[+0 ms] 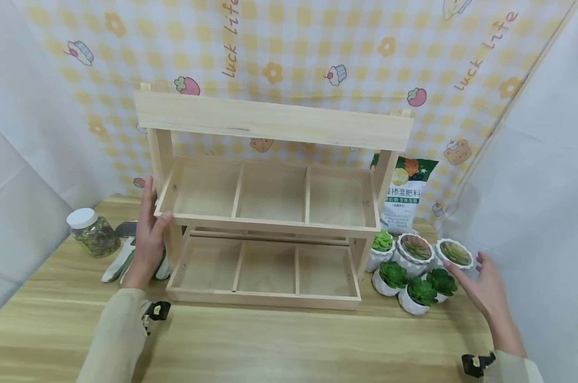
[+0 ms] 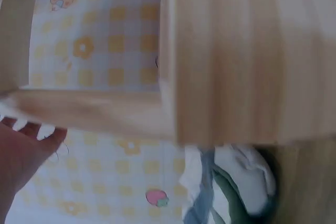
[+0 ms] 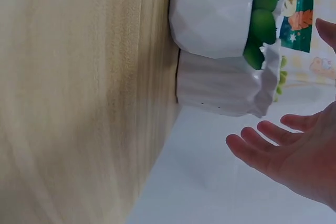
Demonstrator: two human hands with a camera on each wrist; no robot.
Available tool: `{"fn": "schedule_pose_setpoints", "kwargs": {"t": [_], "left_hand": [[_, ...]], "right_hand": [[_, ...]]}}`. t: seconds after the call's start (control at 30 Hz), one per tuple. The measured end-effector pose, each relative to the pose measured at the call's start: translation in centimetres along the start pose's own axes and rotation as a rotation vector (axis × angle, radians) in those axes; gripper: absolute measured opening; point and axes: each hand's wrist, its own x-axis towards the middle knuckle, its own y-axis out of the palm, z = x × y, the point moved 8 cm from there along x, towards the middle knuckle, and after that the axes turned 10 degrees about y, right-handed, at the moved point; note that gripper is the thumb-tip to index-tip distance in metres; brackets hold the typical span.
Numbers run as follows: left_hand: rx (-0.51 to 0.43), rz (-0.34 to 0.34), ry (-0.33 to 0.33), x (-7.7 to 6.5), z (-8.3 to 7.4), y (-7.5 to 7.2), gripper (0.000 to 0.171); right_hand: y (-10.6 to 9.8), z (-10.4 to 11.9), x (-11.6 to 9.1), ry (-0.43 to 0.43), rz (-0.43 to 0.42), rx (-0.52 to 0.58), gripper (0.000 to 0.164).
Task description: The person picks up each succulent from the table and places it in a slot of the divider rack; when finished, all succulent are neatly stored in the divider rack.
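A pale wooden two-tier rack (image 1: 270, 226) with divided trays stands on the table. My left hand (image 1: 147, 247) holds its left side by the upper tray's corner, thumb on the front edge and fingers along the outside. In the left wrist view, fingertips (image 2: 55, 139) show beside the rack's post (image 2: 105, 111). On the right, my right hand (image 1: 487, 287) is spread around the rearmost right succulent pot (image 1: 454, 252), with its thumb right at the rim. The right wrist view shows parted fingers (image 3: 252, 150) and a gap before the white ribbed pot (image 3: 220, 85).
Several small potted succulents (image 1: 420, 292) cluster right of the rack, before a fertilizer bag (image 1: 404, 199). At the left stand a white-lidded jar (image 1: 95, 234) and gloves (image 1: 121, 260). A checked cloth (image 1: 289, 48) hangs behind; a white wall (image 1: 547, 213) bounds the right.
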Motion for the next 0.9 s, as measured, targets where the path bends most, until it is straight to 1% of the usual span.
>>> {"fn": "schedule_pose_setpoints", "kwargs": {"t": [0.03,0.1,0.17,0.23,0.27,0.37,0.5,0.63,0.77,0.8,0.9], "left_hand": [[0.006,-0.005,-0.001,0.2,0.0,0.0,0.068],[0.014,-0.033,-0.027,0.5,0.0,0.0,0.067],[0.033,-0.060,-0.077,0.6,0.3,-0.2,0.068],[0.052,-0.072,-0.127,0.5,0.7,-0.2,0.071],[0.064,-0.070,-0.135,0.4,0.8,-0.2,0.072],[0.109,-0.046,-0.131,0.2,1.4,-0.1,0.074],[0.159,-0.016,-0.085,0.3,1.6,0.2,0.072],[0.206,-0.009,-0.001,0.8,1.3,0.5,0.070],[0.238,-0.010,0.080,0.9,1.0,0.7,0.068],[0.243,-0.011,0.101,0.9,0.9,0.7,0.070],[0.233,-0.003,0.154,0.9,0.8,0.8,0.087]], "right_hand": [[0.2,0.0,0.4,0.009,0.017,0.004,0.098],[0.7,0.2,1.1,0.014,0.046,0.018,0.100],[1.2,0.3,1.7,0.016,0.065,0.038,0.101],[1.6,0.3,2.1,0.015,0.076,0.052,0.100],[1.8,0.3,2.3,0.016,0.078,0.060,0.100],[1.9,-0.1,2.5,0.027,0.063,0.080,0.099],[1.7,-0.6,2.6,0.017,0.046,0.090,0.097],[1.8,-0.8,2.8,0.017,0.079,0.076,0.099],[2.0,-0.9,2.8,0.029,0.107,0.065,0.099],[2.0,-0.9,2.8,0.031,0.109,0.056,0.099],[2.1,-1.0,2.6,0.028,0.108,0.039,0.099]]}}
